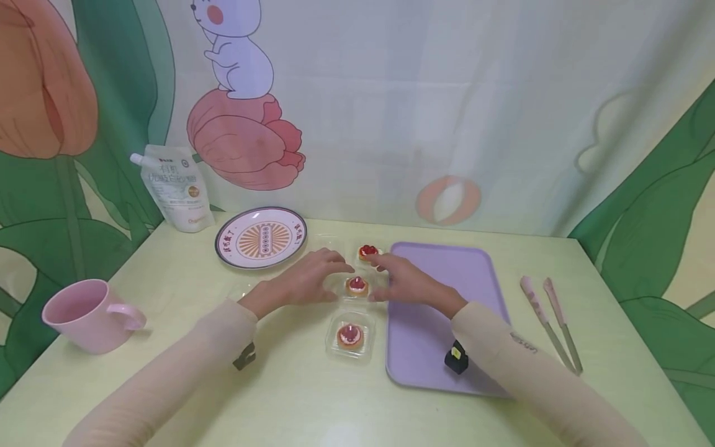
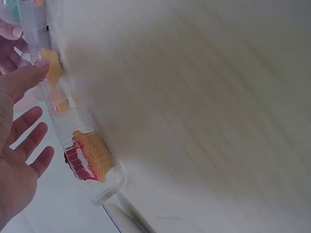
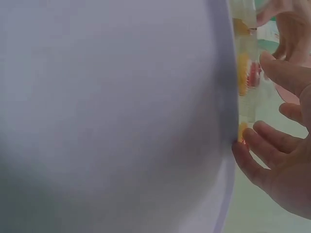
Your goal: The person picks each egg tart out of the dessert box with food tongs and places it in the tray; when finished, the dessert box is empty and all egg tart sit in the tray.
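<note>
Three small fruit tarts in clear plastic boxes stand in a row in the head view: a near tart [image 1: 350, 336], a middle tart [image 1: 357, 286] and a far tart [image 1: 367, 251]. My left hand [image 1: 304, 277] is just left of the middle box, fingers spread and slightly bent. From the other side my right hand [image 1: 406, 280] reaches over the tray's left edge, thumb and fingers apart near the same box. In the left wrist view, the thumb overlaps one box, and another tart [image 2: 92, 156] shows through its box wall. Neither hand grips anything.
A purple tray [image 1: 441, 267] lies right of the row, beneath the right forearm. Two pink-handled knives [image 1: 550, 323] lie farther right. A patterned plate [image 1: 261, 238] and a white spouted pouch [image 1: 175, 189] are at the back left. The pink mug [image 1: 86, 320] stands at the left.
</note>
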Tool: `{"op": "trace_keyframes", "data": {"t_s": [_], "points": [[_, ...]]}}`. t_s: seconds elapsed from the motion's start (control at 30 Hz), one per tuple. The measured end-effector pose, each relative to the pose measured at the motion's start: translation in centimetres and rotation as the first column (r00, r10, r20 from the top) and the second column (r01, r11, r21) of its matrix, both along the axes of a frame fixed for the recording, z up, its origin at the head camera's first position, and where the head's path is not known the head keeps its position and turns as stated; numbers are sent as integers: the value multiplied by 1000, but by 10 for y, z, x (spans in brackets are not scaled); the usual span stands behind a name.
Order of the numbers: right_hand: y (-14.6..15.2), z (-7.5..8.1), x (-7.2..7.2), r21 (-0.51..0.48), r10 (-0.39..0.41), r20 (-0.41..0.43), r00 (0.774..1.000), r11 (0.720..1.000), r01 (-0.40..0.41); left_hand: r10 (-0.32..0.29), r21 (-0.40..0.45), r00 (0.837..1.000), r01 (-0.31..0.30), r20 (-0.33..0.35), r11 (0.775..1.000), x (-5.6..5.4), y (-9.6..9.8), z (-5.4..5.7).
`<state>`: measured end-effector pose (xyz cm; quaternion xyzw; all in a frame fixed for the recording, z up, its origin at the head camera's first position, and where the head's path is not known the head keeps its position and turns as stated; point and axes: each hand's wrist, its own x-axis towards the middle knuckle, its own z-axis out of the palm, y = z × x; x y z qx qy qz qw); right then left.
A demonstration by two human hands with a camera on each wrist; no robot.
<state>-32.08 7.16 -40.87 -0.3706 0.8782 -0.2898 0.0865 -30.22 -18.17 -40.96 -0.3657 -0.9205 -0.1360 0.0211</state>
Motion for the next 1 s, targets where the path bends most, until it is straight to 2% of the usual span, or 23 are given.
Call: {"op": "trace_keyframes", "data": {"t_s": [0.43, 0.83, 1.0], "points": [[-6, -10, 1, 43, -28, -47, 999, 999, 30, 9, 15, 999, -9, -33, 1000, 1, 1, -10], [-12, -14, 1, 74, -35, -68, 997, 996, 40, -17, 23, 996, 20, -90, 1000, 0, 4, -17], [-12, -12, 3, 87, -36, -86, 996, 995, 44, -7, 4, 992, 7, -126, 1000, -1, 6, -19]]}}
